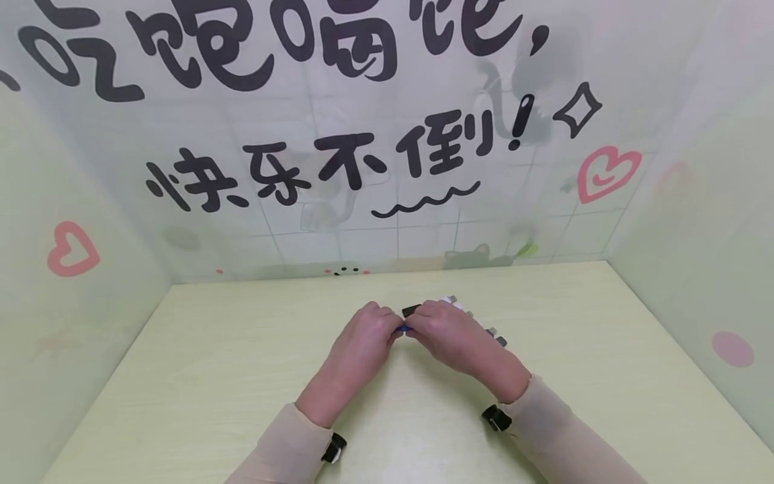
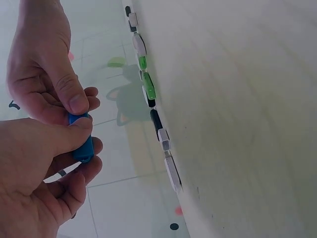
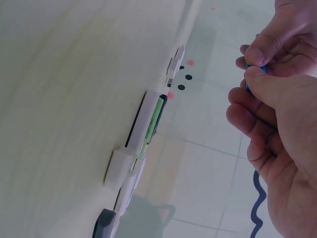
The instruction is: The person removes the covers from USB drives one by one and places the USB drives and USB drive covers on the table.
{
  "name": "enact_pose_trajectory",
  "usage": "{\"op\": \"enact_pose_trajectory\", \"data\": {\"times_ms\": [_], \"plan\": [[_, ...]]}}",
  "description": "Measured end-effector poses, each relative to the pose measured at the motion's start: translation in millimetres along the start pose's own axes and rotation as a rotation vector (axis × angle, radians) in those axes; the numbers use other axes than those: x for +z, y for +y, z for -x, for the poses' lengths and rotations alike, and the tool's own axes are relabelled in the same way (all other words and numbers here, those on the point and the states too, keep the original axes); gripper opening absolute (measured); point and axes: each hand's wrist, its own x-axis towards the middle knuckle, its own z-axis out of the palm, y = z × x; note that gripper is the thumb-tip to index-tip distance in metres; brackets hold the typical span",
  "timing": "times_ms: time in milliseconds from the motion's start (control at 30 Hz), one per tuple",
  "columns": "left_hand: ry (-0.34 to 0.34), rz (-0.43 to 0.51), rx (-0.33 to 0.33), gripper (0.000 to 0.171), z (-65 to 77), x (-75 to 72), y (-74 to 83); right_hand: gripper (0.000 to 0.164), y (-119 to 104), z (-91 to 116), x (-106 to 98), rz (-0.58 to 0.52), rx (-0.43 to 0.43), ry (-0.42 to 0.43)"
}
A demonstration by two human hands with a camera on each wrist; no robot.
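Both hands meet over the table around a small blue USB stick [image 1: 404,329]. My left hand [image 1: 369,336] pinches one end between thumb and fingers, and my right hand [image 1: 449,337] pinches the other. In the left wrist view the stick [image 2: 85,148] shows a rounded blue end below the left thumb; its upper part is covered by the right hand's fingers. Only slivers of blue [image 3: 248,85] come out between the fingertips in the right wrist view. The two thumbs lie close together along it.
Several other USB sticks lie on the table [image 1: 211,383] beyond and beside the right hand, among them a black one [image 1: 410,310], a dark grey one [image 3: 104,223], a white one [image 3: 143,119] and a green one [image 2: 148,85]. Printed walls [image 1: 387,242] enclose the back and sides.
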Motion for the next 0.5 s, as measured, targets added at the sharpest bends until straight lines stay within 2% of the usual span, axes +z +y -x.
{"op": "enact_pose_trajectory", "data": {"times_ms": [233,500], "plan": [[-0.006,-0.001,0.021,0.008,-0.3,-2.1,-0.9,0.005,0.6,0.6,-2.4,-0.023,-0.024,0.014],[-0.006,0.001,0.019,0.006,0.7,-3.0,0.0,0.003,2.7,2.0,-1.1,-0.012,-0.021,-0.014]]}}
